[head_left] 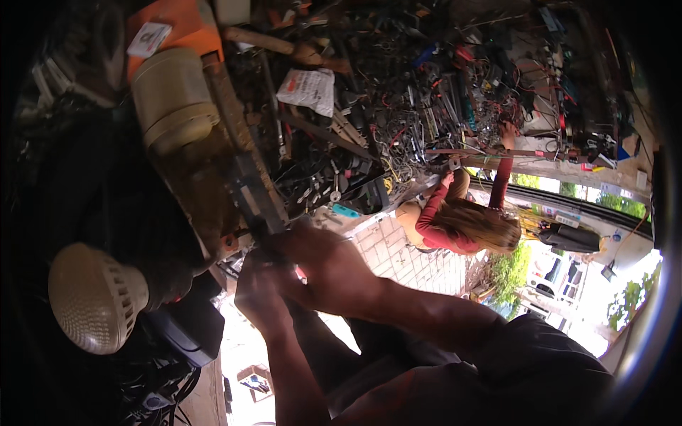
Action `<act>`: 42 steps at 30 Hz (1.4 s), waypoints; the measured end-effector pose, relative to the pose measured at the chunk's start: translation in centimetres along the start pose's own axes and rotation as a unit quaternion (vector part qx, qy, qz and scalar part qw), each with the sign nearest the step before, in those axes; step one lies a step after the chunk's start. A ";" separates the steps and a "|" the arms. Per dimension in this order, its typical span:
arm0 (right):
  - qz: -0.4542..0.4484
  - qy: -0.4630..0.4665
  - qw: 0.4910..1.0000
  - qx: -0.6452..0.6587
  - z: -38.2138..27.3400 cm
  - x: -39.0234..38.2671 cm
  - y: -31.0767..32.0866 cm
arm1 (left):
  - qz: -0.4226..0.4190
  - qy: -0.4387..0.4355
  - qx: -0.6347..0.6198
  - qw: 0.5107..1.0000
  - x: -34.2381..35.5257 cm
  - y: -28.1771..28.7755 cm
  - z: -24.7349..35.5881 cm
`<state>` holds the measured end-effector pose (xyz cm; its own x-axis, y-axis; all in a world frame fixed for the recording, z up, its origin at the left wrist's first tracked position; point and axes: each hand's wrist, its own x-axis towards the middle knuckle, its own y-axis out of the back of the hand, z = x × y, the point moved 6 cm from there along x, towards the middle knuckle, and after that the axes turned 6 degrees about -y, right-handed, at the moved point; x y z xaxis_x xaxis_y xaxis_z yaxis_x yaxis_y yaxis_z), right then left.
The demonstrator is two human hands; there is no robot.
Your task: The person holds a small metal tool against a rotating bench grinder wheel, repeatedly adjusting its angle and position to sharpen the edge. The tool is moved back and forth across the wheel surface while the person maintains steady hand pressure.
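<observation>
My left hand (259,295) and my right hand (327,273) meet at the edge of a cluttered workbench. Both are closed, their fingers pressed close together around something small and dark that motion blur and the fingers mostly hide. Just beyond the fingertips a dark, blurred metal-looking bar (253,192) extends away over the bench; whether it is in my grip I cannot tell. A white dome-shaped light bulb (96,298) sits to the left of my hands. Past them stands a cream cylindrical part (174,99) beside a worn wooden strip (238,128).
Tools, keys and wires cover the bench, with a white packet (307,91), a wooden handle (259,40), an orange box (177,32) and a teal tool (345,211). A person in red (455,231) reaches over the bench's right part. Brick paving (387,248) lies below.
</observation>
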<state>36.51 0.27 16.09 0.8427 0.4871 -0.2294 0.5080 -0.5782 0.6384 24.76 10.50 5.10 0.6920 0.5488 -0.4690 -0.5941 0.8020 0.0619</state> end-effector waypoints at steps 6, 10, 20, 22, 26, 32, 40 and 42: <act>0.086 -0.013 0.995 0.054 0.0 -0.6 -0.3 | -0.019 -0.068 0.160 0.985 0.4 -0.7 1.3; 0.087 0.024 0.995 0.048 0.4 -0.9 0.1 | -0.036 -0.090 0.185 0.978 0.1 0.1 -1.0; 0.055 0.005 0.996 0.077 0.6 -1.0 -0.1 | -0.035 -0.080 0.148 0.985 0.1 0.1 0.4; 0.049 0.043 0.994 0.087 1.0 -0.8 0.5 | -0.034 -0.060 0.124 0.990 0.4 -0.2 1.2; -0.013 -0.030 0.992 0.118 1.5 0.1 1.6 | -0.029 0.074 0.041 0.996 0.3 -1.8 2.8; -0.138 -0.061 0.987 0.055 -0.5 1.3 0.7 | -0.031 0.059 -0.071 0.995 0.2 -1.0 0.4; -0.142 0.069 0.987 0.032 -2.3 2.4 0.5 | -0.029 0.039 -0.122 0.991 -0.2 -1.4 0.6; -0.145 0.053 0.986 0.068 -1.9 2.7 0.4 | -0.028 0.030 -0.133 0.990 -0.2 -1.5 0.5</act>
<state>38.65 2.55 17.13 0.6394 0.7057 -0.3053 0.7497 -0.4840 0.4514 25.72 9.36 5.52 0.7060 0.4834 -0.5176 -0.6479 0.7360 -0.1964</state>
